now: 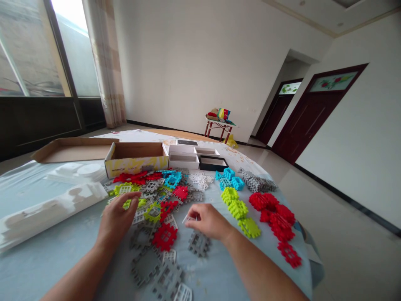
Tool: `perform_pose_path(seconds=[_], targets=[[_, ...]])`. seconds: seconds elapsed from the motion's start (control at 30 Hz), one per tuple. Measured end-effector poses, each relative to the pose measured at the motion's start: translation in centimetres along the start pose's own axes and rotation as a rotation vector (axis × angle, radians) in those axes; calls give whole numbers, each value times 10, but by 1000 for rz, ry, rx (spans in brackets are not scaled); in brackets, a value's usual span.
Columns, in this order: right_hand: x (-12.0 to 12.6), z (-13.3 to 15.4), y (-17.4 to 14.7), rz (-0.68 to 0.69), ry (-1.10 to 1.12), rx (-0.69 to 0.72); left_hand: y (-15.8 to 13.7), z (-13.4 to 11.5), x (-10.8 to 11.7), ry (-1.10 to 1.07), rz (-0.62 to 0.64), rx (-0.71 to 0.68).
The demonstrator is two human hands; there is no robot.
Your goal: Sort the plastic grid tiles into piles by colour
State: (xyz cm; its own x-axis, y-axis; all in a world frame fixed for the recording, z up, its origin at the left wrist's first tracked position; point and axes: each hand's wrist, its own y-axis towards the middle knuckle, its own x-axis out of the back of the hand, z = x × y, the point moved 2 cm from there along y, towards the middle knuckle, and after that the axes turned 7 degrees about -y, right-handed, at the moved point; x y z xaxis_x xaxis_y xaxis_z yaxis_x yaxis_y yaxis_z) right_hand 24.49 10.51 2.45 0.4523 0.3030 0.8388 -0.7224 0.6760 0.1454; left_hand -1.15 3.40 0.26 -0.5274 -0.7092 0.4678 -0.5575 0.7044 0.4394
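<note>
My right hand [208, 219] is closed in a pinch on a small white lattice window piece [186, 218], just above a grey interlocking building tile [199, 243]. At the left edge of a mixed pile, my left hand [118, 215] hovers with thumb and index finger apart, holding nothing that I can see. Near its fingertips lie lime-green tiles [125, 189]. The pile between the hands has red tiles [165, 237], blue tiles [172, 179], grey tiles and white lattice pieces [169, 256]. My left palm hides part of the pile.
Right of the pile are sorted groups: green [237, 209], red [275, 214], blue [230, 179], grey [258, 182] tiles, and white pieces [201, 179]. Behind stand an open cardboard box [137, 165], white trays [183, 159] and a black tray [213, 164]. White foam packing [50, 213] lies left.
</note>
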Motion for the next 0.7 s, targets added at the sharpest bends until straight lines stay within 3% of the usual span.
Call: perform_pose_path(seconds=[0.2, 0.37, 0.57, 0.7], targets=[[44, -49, 49, -243, 12, -243, 0, 1, -1, 15, 11, -17], [59, -80, 78, -386, 2, -380, 2, 4, -2, 6, 6, -58], [45, -78, 49, -380, 10, -374, 1, -2, -2, 29, 22, -171], [30, -59, 13, -277, 58, -297, -8, -24, -7, 104, 144, -311]])
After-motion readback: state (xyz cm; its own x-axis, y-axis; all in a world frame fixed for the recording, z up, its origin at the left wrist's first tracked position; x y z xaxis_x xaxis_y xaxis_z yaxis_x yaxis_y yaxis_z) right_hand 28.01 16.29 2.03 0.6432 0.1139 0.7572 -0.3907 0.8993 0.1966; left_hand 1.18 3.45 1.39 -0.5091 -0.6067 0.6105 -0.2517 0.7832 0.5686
